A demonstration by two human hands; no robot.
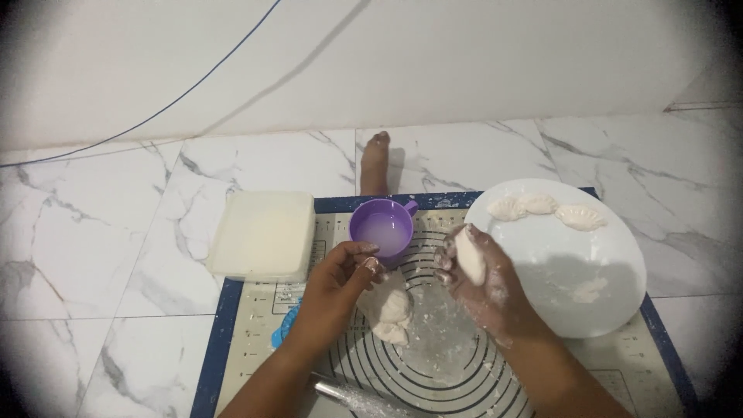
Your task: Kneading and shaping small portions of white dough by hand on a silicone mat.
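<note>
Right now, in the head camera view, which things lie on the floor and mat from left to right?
White lidded box → purple cup → right hand holding a folded dumpling → white plate with three shaped dumplings.

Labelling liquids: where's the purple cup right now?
In the head view, the purple cup stands at the far edge of the baking mat, left of centre, between the white lidded box and the white plate.

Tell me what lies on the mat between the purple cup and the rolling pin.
In the head view, a lump of dough on the floured mat lies between purple cup and rolling pin.
</note>
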